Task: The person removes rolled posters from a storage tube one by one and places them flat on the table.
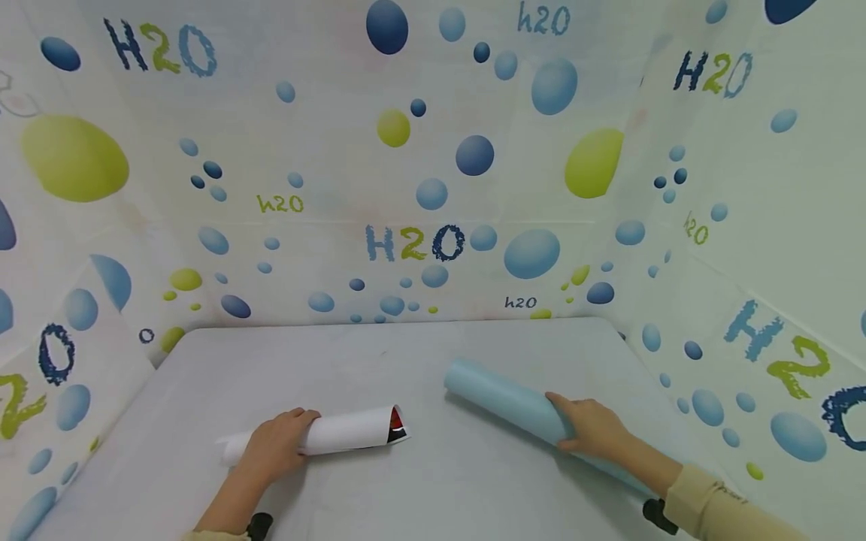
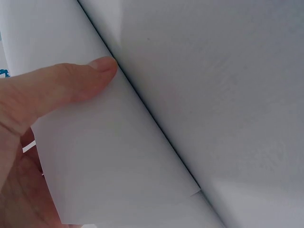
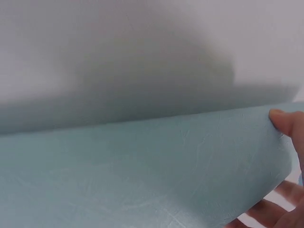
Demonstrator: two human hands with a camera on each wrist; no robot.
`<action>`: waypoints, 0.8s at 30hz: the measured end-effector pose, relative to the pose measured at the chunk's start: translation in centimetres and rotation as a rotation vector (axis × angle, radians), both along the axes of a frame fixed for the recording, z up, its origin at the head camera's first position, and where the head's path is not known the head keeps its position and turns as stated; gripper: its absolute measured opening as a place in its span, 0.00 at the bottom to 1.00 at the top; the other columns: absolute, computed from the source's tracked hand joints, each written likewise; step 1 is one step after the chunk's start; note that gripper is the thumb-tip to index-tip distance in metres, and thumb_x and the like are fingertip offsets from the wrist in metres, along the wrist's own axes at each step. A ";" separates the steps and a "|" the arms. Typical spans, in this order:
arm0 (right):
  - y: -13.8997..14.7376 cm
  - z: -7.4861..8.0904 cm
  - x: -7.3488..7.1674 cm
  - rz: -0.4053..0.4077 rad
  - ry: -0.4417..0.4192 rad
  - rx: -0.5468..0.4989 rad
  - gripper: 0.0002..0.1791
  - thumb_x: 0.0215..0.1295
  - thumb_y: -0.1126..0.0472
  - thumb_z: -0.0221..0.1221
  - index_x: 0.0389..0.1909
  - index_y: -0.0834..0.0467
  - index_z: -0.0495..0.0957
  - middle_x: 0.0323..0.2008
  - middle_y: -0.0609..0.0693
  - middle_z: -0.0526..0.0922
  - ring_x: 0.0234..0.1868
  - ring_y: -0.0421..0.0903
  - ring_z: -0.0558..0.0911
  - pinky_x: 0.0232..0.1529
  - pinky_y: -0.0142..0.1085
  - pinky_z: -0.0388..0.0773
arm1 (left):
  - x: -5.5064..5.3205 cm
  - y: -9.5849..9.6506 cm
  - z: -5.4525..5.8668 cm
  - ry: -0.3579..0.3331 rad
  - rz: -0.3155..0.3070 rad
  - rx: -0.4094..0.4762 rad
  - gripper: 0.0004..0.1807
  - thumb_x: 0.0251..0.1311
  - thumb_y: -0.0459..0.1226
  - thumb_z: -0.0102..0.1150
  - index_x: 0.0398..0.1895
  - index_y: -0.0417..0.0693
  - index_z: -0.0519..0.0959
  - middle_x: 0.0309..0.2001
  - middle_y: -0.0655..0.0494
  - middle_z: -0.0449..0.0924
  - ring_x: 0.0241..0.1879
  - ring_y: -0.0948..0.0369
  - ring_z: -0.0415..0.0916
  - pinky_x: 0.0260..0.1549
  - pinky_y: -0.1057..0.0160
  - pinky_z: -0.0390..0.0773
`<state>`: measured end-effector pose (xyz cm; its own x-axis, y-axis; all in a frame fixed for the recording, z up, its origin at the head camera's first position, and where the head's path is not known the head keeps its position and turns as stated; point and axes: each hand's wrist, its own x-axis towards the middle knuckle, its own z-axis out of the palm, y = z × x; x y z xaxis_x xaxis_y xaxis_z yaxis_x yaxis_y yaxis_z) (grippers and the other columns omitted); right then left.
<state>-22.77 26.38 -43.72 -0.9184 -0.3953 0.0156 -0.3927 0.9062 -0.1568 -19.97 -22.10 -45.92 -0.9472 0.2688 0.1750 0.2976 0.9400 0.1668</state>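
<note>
Left grip [image 1: 276, 445] curled over the white roll [image 1: 352, 430], thumb along the near side, fingers round the far side, spread only as wide as the roll. Right grip [image 1: 595, 432] likewise round the blue roll [image 1: 497, 397], thumb on the near edge, fingertips [image 3: 285, 190] past the far one.

White roll: at left on the tabletop [image 1: 406, 500], long axis near crosswise, right end a bit farther off; that end is hollow, red and black showing inside. Most of its length sticks out rightward from the left grip. Blue roll: at right, slanting from far middle to near right, far end out ahead and leftward of the right grip, near part by the forearm.

Key relation, my read: axes not parallel, white's hollow end aimed towards blue's far half, tabletop between, rolls apart. Each roll nearest its own hand. Can't tell if either is slightly lifted.
</note>
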 end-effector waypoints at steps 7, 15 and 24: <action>0.2 0.9 0.8 -0.077 -0.068 -0.047 0.42 0.41 0.55 0.71 0.59 0.64 0.66 0.35 0.57 0.81 0.36 0.53 0.80 0.37 0.50 0.76 | 0.1 0.0 0.3 -0.007 -0.006 0.001 0.31 0.27 0.31 0.77 0.44 0.41 0.77 0.39 0.48 0.79 0.39 0.48 0.77 0.36 0.48 0.76; 1.2 1.2 1.5 -0.157 -0.135 -0.097 0.42 0.43 0.52 0.70 0.58 0.67 0.65 0.40 0.63 0.79 0.39 0.57 0.79 0.35 0.52 0.76 | 0.1 0.1 0.2 0.005 -0.008 0.001 0.32 0.26 0.31 0.77 0.44 0.41 0.77 0.39 0.48 0.79 0.39 0.49 0.77 0.36 0.48 0.76; 2.6 1.1 1.9 -0.223 -0.204 -0.104 0.43 0.44 0.50 0.69 0.56 0.71 0.65 0.43 0.67 0.77 0.42 0.61 0.78 0.38 0.55 0.76 | 0.0 0.1 0.0 -0.002 -0.004 0.007 0.31 0.27 0.30 0.76 0.44 0.41 0.77 0.40 0.48 0.79 0.39 0.48 0.77 0.37 0.47 0.76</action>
<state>-20.89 28.95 -42.62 -0.9705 -0.1900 -0.1483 -0.1372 0.9413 -0.3084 -19.92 -21.99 -45.90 -0.9464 0.2713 0.1752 0.3010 0.9376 0.1739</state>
